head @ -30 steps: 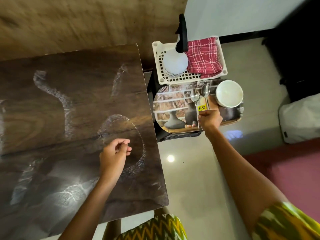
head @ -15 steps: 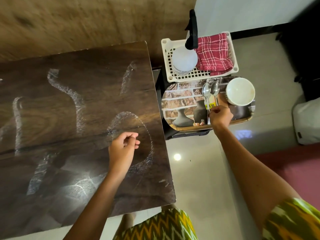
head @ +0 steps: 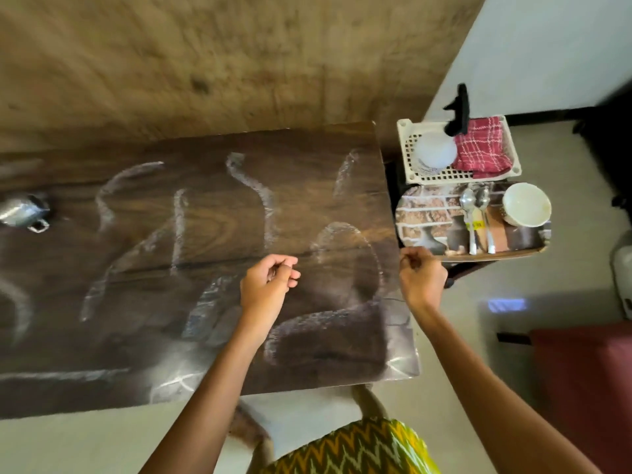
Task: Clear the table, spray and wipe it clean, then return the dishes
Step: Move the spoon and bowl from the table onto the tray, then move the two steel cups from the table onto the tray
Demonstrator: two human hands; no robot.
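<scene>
The dark wooden table (head: 191, 234) shows pale streaks across its top. A steel cup (head: 24, 210) lies at its far left. To the right, a picture-printed tray (head: 431, 213) holds two spoons (head: 477, 217) and a white bowl (head: 526, 204). Behind it a white basket (head: 410, 131) holds a spray bottle (head: 439, 148) and a red checked cloth (head: 480, 148). My left hand (head: 266, 285) hovers over the table with fingers curled, holding nothing. My right hand (head: 422, 275) is loosely closed just in front of the tray's near left corner, empty.
A brown wall (head: 222, 63) runs behind the table. Pale floor (head: 478, 354) lies to the right, with a dark red mat (head: 588, 388) and a white object (head: 624, 278) at the right edge. The tray and basket rest on a dark stand (head: 393, 179) beside the table.
My right hand has let go of the spoons and drawn back off the tray toward the table's corner. The view has swung left, bringing the steel cup into sight.
</scene>
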